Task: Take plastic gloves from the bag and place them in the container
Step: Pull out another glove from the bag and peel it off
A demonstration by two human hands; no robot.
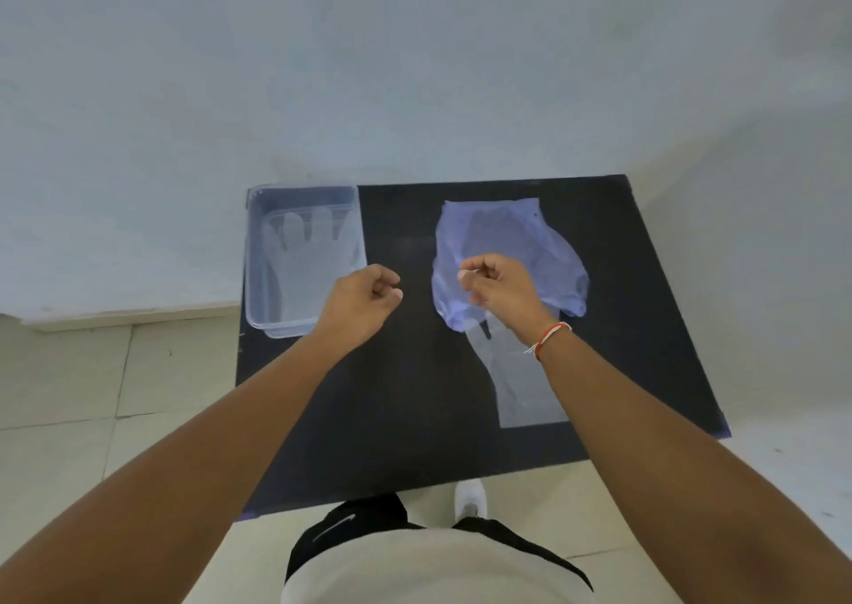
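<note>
A clear plastic container (258, 253) stands at the table's far left with one transparent plastic glove (304, 253) lying flat in it, fingers pointing away from me. A bluish translucent bag (544, 244) lies right of centre. A second transparent glove (530, 391) sticks out of the bag's near end, its cuff flat on the table. My right hand (500, 290) hovers over the bag's near left part, fingers curled with thumb and forefinger pinched. My left hand (364, 301) hangs between container and bag, also curled. I see nothing in either hand.
The black tabletop (405, 410) stands against a pale wall, with its near edge by my legs and its right edge slanting away. Light floor tiles lie to the left and right. A white shoe (470, 499) shows below the near edge.
</note>
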